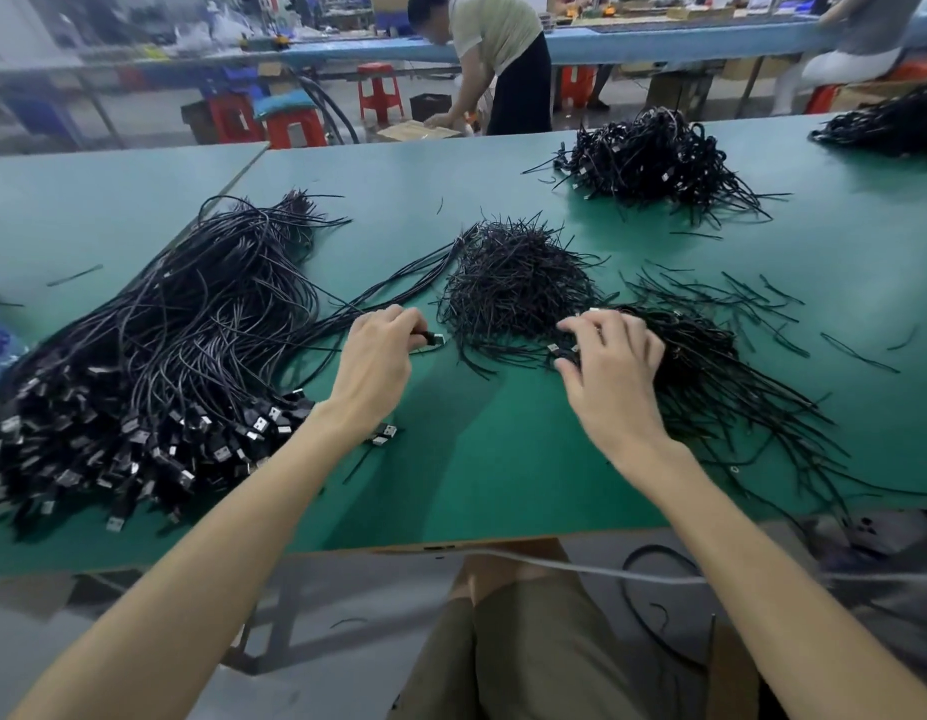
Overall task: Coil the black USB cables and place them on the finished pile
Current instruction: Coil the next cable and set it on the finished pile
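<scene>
A big heap of loose black USB cables lies on the left of the green table, plugs toward me. My left hand pinches the plug end of one cable, which trails up toward the middle. My right hand rests with spread, curled fingers on a coiled cable at the edge of the finished pile on the right. A mound of short black ties sits between and beyond my hands.
More coiled cable piles lie far right and at the corner. Loose ties are scattered at right. A stray plug lies near my left wrist. A person bends over behind the table, among red stools.
</scene>
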`<state>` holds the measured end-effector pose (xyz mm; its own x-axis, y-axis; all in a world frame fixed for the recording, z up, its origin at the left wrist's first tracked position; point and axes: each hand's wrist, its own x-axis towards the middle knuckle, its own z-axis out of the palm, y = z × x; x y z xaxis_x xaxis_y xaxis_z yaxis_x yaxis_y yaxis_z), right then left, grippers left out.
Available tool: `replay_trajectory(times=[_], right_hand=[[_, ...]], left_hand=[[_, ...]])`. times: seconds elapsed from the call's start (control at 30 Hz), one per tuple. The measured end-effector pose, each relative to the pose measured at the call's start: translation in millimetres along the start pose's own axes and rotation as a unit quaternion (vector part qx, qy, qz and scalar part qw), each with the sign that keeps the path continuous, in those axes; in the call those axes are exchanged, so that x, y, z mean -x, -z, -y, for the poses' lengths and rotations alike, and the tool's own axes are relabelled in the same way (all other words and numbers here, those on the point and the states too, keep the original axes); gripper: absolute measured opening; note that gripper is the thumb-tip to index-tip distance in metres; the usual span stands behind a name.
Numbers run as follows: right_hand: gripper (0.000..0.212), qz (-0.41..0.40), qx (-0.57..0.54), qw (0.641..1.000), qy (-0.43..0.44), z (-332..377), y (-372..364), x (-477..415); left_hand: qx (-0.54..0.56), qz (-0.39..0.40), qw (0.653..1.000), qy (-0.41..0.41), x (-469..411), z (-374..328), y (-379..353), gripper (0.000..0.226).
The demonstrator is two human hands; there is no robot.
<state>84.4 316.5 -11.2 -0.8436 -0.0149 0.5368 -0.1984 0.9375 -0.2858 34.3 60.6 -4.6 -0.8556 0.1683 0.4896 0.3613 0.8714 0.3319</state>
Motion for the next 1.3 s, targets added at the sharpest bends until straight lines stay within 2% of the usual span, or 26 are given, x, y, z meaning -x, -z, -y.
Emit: replay_trajectory(times=[0.17,0.27,0.43,0.5,0.53,0.57,0.63,0.7,0.73,0.8,0.83,0.87,0.9,0.93,0.97,1.0,1.1,1.23,1.3], right_hand=[[0.034,0.043,-0.085,0.995,0.026,36,-10,9],[0.035,0.083,-0.150,0.984,0.037,54,-19,12],[0.047,0.142,-0.260,0.953,0.059,79,-24,15],[0.054,0.192,-0.332,0.922,0.057,88,-21,16],[0.049,0.209,-0.387,0.896,0.060,93,-18,16],[0.042,0.181,-0.404,0.895,0.063,99,-16,15],[0.037,0.188,-0.462,0.866,0.040,102,-22,16],[0.017,0.193,-0.470,0.860,0.038,99,-26,25],[0.014,0.188,-0.472,0.861,0.023,100,-27,25],[0.023,0.175,-0.477,0.861,0.021,94,-16,25],[0.036,0.155,-0.473,0.867,0.015,86,-15,25],[0.044,0.135,-0.454,0.880,0.032,82,-14,27],[0.039,0.122,-0.415,0.899,0.071,79,-12,32],[0.025,0.119,-0.391,0.906,0.112,72,-9,35],[0.014,0.136,-0.370,0.912,0.113,70,-9,35],[0.016,0.131,-0.320,0.929,0.132,63,-9,36],[0.035,0.173,-0.320,0.926,0.103,49,1,45],[0.039,0.202,-0.272,0.935,0.106,44,14,53],[0.035,0.184,-0.267,0.941,0.094,41,21,56]], left_hand=[[-0.004,-0.006,0.998,-0.058,13,7,26,0.005],[0.033,0.007,0.998,-0.061,27,9,38,0.008],[0.099,0.077,0.989,-0.075,54,-4,48,0.013],[0.178,0.107,0.975,-0.081,64,-25,50,0.023],[0.235,0.115,0.963,-0.065,67,-37,52,0.030],[0.307,0.118,0.944,-0.036,69,-48,53,0.035],[0.419,0.099,0.902,0.017,70,-66,55,0.028],[0.493,0.068,0.866,0.058,70,-81,56,0.018],[0.533,0.062,0.840,0.086,69,-87,55,0.020],[0.617,0.066,0.773,0.129,68,-97,54,0.024],[0.645,0.072,0.748,0.139,68,-99,53,0.023],[0.658,0.075,0.735,0.141,68,-99,53,0.023],[0.665,0.078,0.730,0.139,67,-99,52,0.023],[0.667,0.080,0.729,0.135,66,-99,52,0.024],[0.670,0.079,0.726,0.135,64,-98,52,0.024],[0.679,0.080,0.716,0.141,63,-97,53,0.023],[0.727,0.104,0.659,0.162,59,-92,54,0.016],[0.788,0.179,0.561,0.180,56,-87,51,0.018],[0.788,0.215,0.553,0.167,55,-88,47,0.025]])
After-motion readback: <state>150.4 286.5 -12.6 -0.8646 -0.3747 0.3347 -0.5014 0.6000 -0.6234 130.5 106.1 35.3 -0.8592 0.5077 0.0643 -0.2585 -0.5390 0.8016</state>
